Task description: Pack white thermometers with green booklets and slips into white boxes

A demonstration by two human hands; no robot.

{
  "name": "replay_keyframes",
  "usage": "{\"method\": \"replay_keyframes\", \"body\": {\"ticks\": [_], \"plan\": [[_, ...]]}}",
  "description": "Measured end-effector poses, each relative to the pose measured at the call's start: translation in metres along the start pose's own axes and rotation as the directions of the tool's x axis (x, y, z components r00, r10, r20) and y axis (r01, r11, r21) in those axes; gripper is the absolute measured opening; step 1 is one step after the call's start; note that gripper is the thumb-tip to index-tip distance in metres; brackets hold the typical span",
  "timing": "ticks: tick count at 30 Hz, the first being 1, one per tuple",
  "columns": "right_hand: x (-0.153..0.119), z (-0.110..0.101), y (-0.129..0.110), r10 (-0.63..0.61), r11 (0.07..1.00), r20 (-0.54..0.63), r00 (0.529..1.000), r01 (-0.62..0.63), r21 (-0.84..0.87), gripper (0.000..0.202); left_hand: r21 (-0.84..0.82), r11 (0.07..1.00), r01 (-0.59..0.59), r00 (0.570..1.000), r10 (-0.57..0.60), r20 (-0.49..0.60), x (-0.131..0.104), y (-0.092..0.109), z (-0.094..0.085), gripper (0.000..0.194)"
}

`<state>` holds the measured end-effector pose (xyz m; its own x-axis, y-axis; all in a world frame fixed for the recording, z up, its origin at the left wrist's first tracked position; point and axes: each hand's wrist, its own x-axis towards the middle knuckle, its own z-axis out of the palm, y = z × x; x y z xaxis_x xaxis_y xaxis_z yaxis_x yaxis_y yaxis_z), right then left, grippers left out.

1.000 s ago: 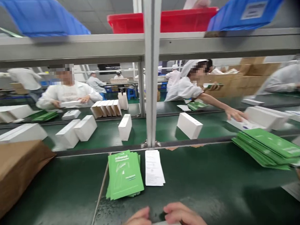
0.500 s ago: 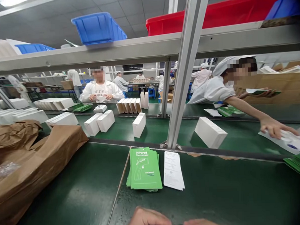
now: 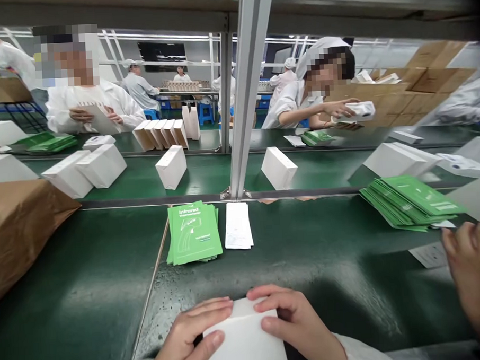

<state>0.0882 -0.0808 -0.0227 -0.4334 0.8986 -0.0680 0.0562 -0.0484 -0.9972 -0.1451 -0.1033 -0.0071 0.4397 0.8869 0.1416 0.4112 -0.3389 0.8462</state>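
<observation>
A white box (image 3: 245, 347) stands at the bottom centre, its top end facing up. My left hand (image 3: 194, 333) grips its left side, the thumb on the near face and the fingers along the top edge. On the right side, my right hand (image 3: 294, 321) holds the same box with its fingers over the top. Beyond the box lies a stack of green manuals (image 3: 194, 233) marked "Infrared Thermometer". Just right of that stack is a small pile of white leaflets (image 3: 238, 226).
Brown paper (image 3: 23, 232) lies at the left. White boxes (image 3: 171, 167) stand on the green belt behind a metal post (image 3: 246, 95). At right are more green manuals (image 3: 414, 201) and another person's hand (image 3: 475, 276). A person (image 3: 319, 86) across holds a white item.
The view has tilted down and shifted right. Both my hands and the white box now show more fully. The person across has drawn back an outstretched arm. Another person's hand has appeared at right.
</observation>
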Motion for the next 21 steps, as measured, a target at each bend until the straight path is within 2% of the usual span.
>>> {"method": "replay_keyframes", "body": {"ticks": [4,9,11,14,16,19,21], "plan": [[0.0,0.006,0.002,-0.026,0.998,-0.028,0.999,0.028,0.064,0.014,-0.01,1.0,0.001,0.999,-0.001,-0.037,-0.006,-0.003,0.002,0.036],[0.003,0.007,0.005,0.009,0.99,-0.041,0.999,-0.003,0.141,0.018,-0.155,0.966,0.208,0.974,-0.219,-0.059,-0.008,-0.015,0.005,0.033],[0.001,0.008,0.006,0.017,0.989,-0.054,0.998,-0.009,0.149,0.017,-0.098,0.981,0.166,0.98,-0.176,-0.096,-0.008,-0.016,0.009,0.032],[-0.004,0.013,0.007,-0.008,0.995,-0.107,0.994,0.019,0.099,0.016,0.079,0.997,0.004,0.99,0.007,-0.139,-0.008,-0.012,0.013,0.033],[-0.007,0.018,0.007,-0.037,0.997,-0.145,0.989,0.047,0.065,0.014,0.106,0.993,-0.05,0.985,0.067,-0.16,-0.008,-0.009,0.015,0.037],[-0.008,0.022,0.008,-0.075,0.994,-0.165,0.983,0.088,0.072,0.014,0.019,0.998,-0.06,0.979,0.063,-0.193,-0.01,-0.011,0.02,0.035],[-0.007,0.021,0.008,-0.076,0.989,-0.171,0.982,0.097,0.113,0.015,-0.12,0.992,-0.025,0.956,-0.012,-0.294,-0.013,-0.015,0.031,0.034]]}}
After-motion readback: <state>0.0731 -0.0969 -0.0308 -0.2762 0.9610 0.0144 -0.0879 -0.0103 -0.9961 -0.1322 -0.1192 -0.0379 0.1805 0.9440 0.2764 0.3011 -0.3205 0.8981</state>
